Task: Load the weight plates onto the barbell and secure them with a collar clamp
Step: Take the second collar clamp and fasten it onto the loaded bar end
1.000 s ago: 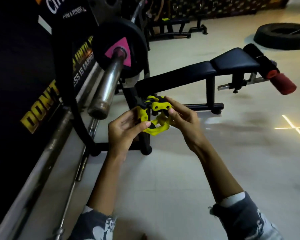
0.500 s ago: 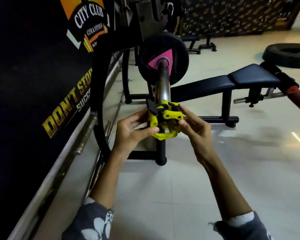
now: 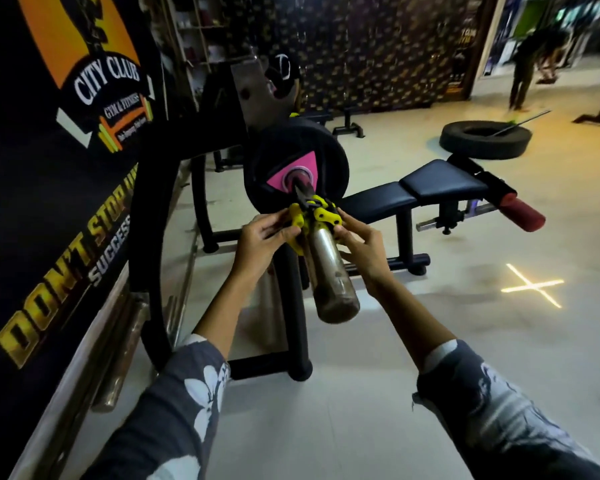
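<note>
Now that the left hand (image 3: 262,237) and the right hand (image 3: 361,244) have carried the yellow collar clamp (image 3: 317,216) from open air, where they held it a second ago, past the tip of the barbell sleeve (image 3: 329,271) and on along it, the ring sits around the steel rather than beside it. Each hand pinches one side of the clamp with thumb and fingertips, the left on the near yellow lobe, the right on the far one. That puts the last step well under way, judging by the single black weight plate (image 3: 278,157) already seated on the bar. A short stretch of bare sleeve shows between clamp and plate, and the black latch (image 3: 303,199) seems to stand raised, so the clamp probably needs sliding home and snapping closed. The rest of the sleeve juts free toward the camera, leaving room to pull back. On the left the curved black rack frame (image 3: 146,254) and the wall banner (image 3: 49,168) crowd in near the left forearm, so that elbow has little sideways play. To the right lies open floor, with the padded bench (image 3: 430,183) beyond the right hand and a tyre (image 3: 485,136) well apart behind it.
</note>
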{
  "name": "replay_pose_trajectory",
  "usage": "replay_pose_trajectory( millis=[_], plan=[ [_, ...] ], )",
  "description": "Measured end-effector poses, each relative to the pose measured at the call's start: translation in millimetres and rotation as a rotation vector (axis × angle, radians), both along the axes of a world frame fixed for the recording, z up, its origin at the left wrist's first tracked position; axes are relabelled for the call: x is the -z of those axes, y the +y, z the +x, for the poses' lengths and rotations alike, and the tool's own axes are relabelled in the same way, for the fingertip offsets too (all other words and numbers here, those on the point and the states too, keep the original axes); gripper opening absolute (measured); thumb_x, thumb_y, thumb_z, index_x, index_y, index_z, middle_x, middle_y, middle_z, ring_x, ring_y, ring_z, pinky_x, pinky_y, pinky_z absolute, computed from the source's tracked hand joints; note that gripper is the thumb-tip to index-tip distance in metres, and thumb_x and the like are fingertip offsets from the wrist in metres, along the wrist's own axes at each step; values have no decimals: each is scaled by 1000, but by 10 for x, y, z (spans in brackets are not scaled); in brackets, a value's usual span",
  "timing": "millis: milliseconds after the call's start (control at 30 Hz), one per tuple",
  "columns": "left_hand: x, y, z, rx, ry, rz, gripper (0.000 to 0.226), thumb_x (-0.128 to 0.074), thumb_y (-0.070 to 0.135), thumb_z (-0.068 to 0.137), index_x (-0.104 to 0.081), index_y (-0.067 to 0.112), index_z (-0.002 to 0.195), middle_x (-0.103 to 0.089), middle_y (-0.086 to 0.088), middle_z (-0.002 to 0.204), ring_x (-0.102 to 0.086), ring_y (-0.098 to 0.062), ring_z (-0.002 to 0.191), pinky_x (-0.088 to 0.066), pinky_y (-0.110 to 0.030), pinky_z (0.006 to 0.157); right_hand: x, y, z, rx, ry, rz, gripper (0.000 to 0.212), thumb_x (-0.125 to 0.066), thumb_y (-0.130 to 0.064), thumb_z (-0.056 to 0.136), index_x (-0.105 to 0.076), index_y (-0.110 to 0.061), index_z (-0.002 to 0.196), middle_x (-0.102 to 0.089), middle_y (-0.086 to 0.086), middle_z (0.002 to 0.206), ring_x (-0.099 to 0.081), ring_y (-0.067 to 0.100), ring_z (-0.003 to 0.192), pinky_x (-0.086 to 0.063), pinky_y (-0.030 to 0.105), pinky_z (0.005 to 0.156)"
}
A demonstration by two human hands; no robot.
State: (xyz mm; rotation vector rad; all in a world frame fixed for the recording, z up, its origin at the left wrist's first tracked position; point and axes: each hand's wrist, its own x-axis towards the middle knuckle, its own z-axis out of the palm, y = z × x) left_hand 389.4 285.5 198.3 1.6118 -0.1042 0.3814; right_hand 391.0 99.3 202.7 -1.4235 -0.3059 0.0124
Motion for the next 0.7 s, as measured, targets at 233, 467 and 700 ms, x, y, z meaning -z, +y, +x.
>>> replay_pose_trajectory(
  millis=[233,467,700],
  plan=[
    [-143,217,1003,-199,31,101,41,-74,3,75,-61,-5,113,-65,-21,109,-61,-18,89,-54,-23,78,-115,373,1033,63,56,-56,39,-53,-7,91,-50,-5,130,-62,25,117,-60,32,98,-52,45,87],
    [-268,393,1184,-196,72,208,37,-75,6,74,-65,-1,109,-67,-13,94,-62,-4,73,-52,-11,62,43,383,1386,-49,19,76,41,-54,-5,90,-48,-2,130,-63,18,112,-63,19,87,-56,21,67],
    [-457,362,1186,-525,-130,636,76,-87,40,53,-48,16,113,-46,-5,104,-44,-19,99,-39,-31,83,84,315,1435,-139,90,106,34,-53,-23,92,-60,-2,118,-70,7,92,-69,9,78,-53,20,68]
  ],
)
